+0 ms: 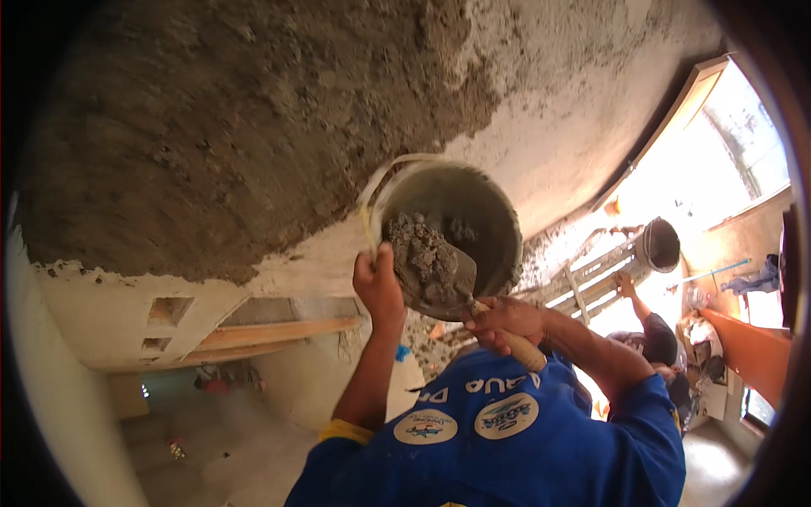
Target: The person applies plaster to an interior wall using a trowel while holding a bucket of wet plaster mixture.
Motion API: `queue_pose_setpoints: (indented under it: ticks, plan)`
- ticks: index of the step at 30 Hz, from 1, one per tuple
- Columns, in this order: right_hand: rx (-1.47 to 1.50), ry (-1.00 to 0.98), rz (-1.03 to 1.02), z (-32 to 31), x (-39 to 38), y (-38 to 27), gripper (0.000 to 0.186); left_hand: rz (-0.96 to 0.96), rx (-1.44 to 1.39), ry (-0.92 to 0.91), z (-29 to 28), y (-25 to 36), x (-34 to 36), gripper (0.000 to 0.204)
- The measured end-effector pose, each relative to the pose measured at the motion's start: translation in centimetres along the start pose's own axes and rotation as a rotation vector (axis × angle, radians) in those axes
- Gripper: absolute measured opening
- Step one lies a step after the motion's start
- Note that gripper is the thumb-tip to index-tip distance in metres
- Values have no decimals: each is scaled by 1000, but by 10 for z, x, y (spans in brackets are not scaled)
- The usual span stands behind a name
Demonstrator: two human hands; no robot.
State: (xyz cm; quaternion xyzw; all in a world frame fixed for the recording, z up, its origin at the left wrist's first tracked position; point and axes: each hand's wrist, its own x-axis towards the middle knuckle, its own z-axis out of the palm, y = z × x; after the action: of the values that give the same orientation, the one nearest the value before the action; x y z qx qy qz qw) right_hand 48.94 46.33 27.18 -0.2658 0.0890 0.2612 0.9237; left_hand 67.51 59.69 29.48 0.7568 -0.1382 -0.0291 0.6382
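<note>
My left hand (379, 289) is closed on the near left rim of a round bucket (500, 198), its mouth tilted toward me. Inside, grey wet mortar (416, 247) is heaped along the left side and over the blade of a trowel (464, 274). The fingers of my right hand (510, 322) wrap around the trowel's wooden handle, which sticks out past the near rim. Just beyond the bucket rises a wall, its left part coated in dark wet plaster (228, 127). Paler bare wall (566, 127) shows to the right.
At the right, another person's hand (625, 285) rests near wooden slats (591, 275) and a second bucket (658, 245). A bright window (743, 127) and an orange board (748, 355) lie farther right. Below left, a wooden beam (279, 333) edges an opening above a lower floor.
</note>
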Motion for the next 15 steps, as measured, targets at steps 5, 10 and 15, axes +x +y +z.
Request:
queue_pose_setpoints:
  ticks: [5, 10, 15]
  plan:
    - [259, -81, -292, 53, -31, -66, 14, -324, -335, 319, -15, -49, -9, 28]
    - [-236, 19, -896, 129, -58, -148, 22, -186, 84, 386, -86, -96, -43, 39]
    - [-669, 762, -1874, 187, -54, -264, 30, -115, 423, 412, -130, -124, -73, 43]
